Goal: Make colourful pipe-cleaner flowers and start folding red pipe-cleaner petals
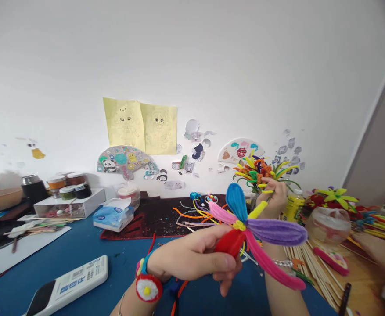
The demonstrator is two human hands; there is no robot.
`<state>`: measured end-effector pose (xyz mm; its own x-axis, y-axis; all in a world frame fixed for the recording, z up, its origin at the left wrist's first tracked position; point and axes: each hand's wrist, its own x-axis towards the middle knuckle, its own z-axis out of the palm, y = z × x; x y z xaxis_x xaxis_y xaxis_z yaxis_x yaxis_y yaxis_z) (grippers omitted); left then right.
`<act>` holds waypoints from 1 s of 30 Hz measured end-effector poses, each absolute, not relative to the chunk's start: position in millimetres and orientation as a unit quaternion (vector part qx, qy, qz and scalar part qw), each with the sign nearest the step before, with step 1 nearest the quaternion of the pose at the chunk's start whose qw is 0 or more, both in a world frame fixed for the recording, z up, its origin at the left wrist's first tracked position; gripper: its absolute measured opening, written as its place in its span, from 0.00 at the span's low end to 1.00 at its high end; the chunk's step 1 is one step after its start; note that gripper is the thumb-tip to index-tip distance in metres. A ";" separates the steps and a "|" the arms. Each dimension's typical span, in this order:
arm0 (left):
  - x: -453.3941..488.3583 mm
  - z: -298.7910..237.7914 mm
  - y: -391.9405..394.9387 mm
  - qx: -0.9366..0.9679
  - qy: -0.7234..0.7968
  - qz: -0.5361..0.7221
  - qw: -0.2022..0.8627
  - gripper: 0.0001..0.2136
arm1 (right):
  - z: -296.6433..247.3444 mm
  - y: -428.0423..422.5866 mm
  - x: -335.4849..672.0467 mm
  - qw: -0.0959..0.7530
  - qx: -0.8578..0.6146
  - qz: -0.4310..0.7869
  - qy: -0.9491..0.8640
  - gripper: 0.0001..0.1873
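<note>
My left hand [195, 256] is closed round a pipe-cleaner flower [248, 224] with blue, purple, pink and red petals and a yellow centre. It grips the red petal near the middle. My right hand [273, 197] is raised behind it, fingers pinched on a yellow pipe cleaner [260, 208] that runs down to the flower's centre. A pipe-cleaner bracelet with a white and yellow daisy [148, 285] sits on my left wrist. Behind my right hand stands a bouquet of orange, yellow and green pipe-cleaner flowers [258, 169].
Loose pipe cleaners [192, 215] lie on a dark mat at the back. A white remote [69, 285] rests at the front left, a tissue pack [113, 215] and paint jars [69, 186] beyond it. Wooden sticks [311, 263], a yellow bottle [293, 204] and another person's hand [376, 250] are on the right.
</note>
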<state>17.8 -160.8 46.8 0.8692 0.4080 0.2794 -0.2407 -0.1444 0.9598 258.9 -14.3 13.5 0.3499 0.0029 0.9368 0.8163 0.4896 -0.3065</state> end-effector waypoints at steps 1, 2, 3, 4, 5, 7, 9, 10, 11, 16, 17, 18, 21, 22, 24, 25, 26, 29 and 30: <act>17.0 46.8 -161.0 0.718 0.062 0.249 0.647 0.11 | 13.5 -14.2 258.8 0.709 -0.416 -0.286 -0.492 0.18; 16.3 46.8 -161.3 0.722 0.062 0.249 0.642 0.11 | 13.5 -13.9 258.8 0.711 -0.416 -0.285 -0.491 0.18; 15.8 46.8 -161.6 0.724 0.060 0.249 0.640 0.11 | 13.6 -13.6 258.9 0.711 -0.415 -0.287 -0.490 0.18; 15.4 46.8 -162.0 0.725 0.057 0.251 0.639 0.11 | 13.7 -13.4 259.1 0.711 -0.413 -0.288 -0.490 0.18; 15.2 47.0 -162.4 0.723 0.054 0.254 0.640 0.11 | 13.7 -13.4 259.2 0.711 -0.412 -0.289 -0.490 0.18; 14.9 48.1 -163.3 0.723 0.057 0.259 0.638 0.11 | 13.6 -14.2 259.3 0.707 -0.414 -0.290 -0.495 0.17; 14.4 50.0 -164.0 0.731 0.074 0.258 0.628 0.11 | 13.2 -15.6 259.1 0.702 -0.418 -0.289 -0.498 0.16; 14.0 51.1 -164.3 0.737 0.085 0.255 0.620 0.11 | 13.0 -16.3 259.1 0.700 -0.421 -0.289 -0.499 0.15; 13.6 52.1 -164.5 0.741 0.097 0.252 0.614 0.11 | 12.8 -16.7 259.1 0.699 -0.422 -0.288 -0.500 0.15; 13.1 54.0 -162.1 0.729 0.130 0.276 0.613 0.11 | 13.0 -15.5 260.4 0.701 -0.423 -0.293 -0.493 0.17; 13.4 53.6 -160.7 0.726 0.132 0.284 0.612 0.12 | 13.4 -15.2 261.0 0.700 -0.427 -0.295 -0.490 0.18; 13.7 53.0 -159.1 0.724 0.133 0.290 0.611 0.12 | 13.9 -14.9 261.6 0.699 -0.431 -0.297 -0.487 0.18; 14.5 50.0 -153.8 0.717 0.138 0.310 0.609 0.16 | 15.8 -15.1 263.4 0.694 -0.439 -0.301 -0.485 0.20; 14.7 48.8 -152.3 0.710 0.140 0.318 0.612 0.17 | 16.5 -15.3 263.9 0.692 -0.439 -0.303 -0.486 0.20; 15.2 46.5 -149.8 0.692 0.147 0.331 0.624 0.19 | 17.5 -15.7 264.3 0.690 -0.439 -0.305 -0.488 0.20; 15.6 45.6 -148.9 0.684 0.150 0.335 0.631 0.19 | 17.8 -16.0 264.1 0.689 -0.440 -0.305 -0.489 0.20; 16.1 44.9 -148.3 0.677 0.152 0.337 0.637 0.19 | 17.9 -16.3 263.8 0.688 -0.441 -0.305 -0.490 0.20; 18.6 44.8 -148.1 0.673 0.164 0.347 0.632 0.18 | 17.5 -17.8 262.8 0.682 -0.444 -0.302 -0.497 0.20; 19.5 45.2 -148.4 0.677 0.170 0.352 0.624 0.17 | 17.3 -18.5 262.6 0.679 -0.446 -0.300 -0.500 0.20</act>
